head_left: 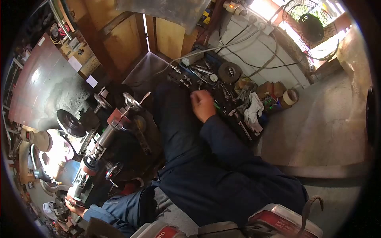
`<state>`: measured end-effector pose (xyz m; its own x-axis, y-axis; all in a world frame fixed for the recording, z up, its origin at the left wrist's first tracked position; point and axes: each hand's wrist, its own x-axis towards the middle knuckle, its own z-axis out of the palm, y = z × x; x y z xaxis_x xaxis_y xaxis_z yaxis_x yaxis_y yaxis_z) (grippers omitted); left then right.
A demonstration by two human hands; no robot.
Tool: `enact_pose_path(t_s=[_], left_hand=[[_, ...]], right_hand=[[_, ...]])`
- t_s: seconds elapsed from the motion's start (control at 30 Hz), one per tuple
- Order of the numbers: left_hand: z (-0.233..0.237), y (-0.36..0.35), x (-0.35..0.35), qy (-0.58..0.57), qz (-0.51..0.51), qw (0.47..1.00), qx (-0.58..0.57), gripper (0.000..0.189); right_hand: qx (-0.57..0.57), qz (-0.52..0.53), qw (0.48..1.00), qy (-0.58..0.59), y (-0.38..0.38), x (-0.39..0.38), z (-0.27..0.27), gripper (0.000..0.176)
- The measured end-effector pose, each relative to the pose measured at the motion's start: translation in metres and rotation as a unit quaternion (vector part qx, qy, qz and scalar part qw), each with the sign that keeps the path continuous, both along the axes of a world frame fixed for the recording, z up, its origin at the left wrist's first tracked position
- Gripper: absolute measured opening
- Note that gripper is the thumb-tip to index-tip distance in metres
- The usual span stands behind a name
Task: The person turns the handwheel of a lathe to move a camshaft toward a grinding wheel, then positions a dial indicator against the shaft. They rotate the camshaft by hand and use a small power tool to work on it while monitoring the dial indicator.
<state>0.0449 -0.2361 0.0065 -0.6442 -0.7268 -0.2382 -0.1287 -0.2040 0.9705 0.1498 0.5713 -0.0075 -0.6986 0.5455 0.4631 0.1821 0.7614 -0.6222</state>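
Observation:
My right hand [203, 105] is over the near left edge of a dark bench full of tools, beside my leg; its fingers are curled, and anything inside them is hidden. Metal bits [184, 83] and a round dial gauge [213, 77] lie just beyond it. At the lower left my left hand [74, 208] is at the lower end of a machine [105, 137] with a long metal shaft. The fingers of that hand are partly hidden by the machine's end, so its grip is unclear.
Handwheels [114, 171] stick out from the machine, and a bright lamp [59, 146] shines at left. A white rag [253, 112], a tape roll [290, 96] and a dark ring [229, 72] are on the bench. Cables [238, 39] run down the wall below a fan [310, 27].

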Motion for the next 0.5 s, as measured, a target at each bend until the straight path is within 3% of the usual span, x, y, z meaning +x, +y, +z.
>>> enact_pose_path(t_s=[0.1,0.17,0.23,0.27,0.33,0.4,0.5], left_hand=[[0.010,0.024,0.012,-0.056,0.121,0.984,-0.114,0.054],[0.019,0.046,0.031,-0.103,0.211,0.947,-0.218,0.053],[0.023,0.071,0.054,-0.146,0.288,0.895,-0.308,0.052],[0.022,0.088,0.066,-0.149,0.301,0.872,-0.356,0.051],[0.018,0.128,0.087,-0.104,0.286,0.844,-0.442,0.050],[0.021,0.189,0.100,-0.008,0.233,0.798,-0.556,0.033],[0.024,0.264,0.103,0.106,0.128,0.815,-0.555,0.033]], right_hand=[[-0.041,-0.161,0.982,-0.086,0.091,0.007,-0.023,0.019],[-0.047,-0.149,0.967,-0.202,0.156,-0.002,-0.042,0.028],[0.081,-0.197,0.946,-0.243,0.186,-0.020,-0.061,0.044],[0.105,-0.163,0.936,-0.294,0.194,-0.026,-0.066,0.051],[0.157,-0.093,0.903,-0.389,0.203,-0.034,-0.075,0.067],[0.079,-0.072,0.898,-0.427,0.215,-0.039,-0.082,0.071],[0.025,-0.038,0.911,-0.409,0.218,-0.038,-0.068,0.072]])
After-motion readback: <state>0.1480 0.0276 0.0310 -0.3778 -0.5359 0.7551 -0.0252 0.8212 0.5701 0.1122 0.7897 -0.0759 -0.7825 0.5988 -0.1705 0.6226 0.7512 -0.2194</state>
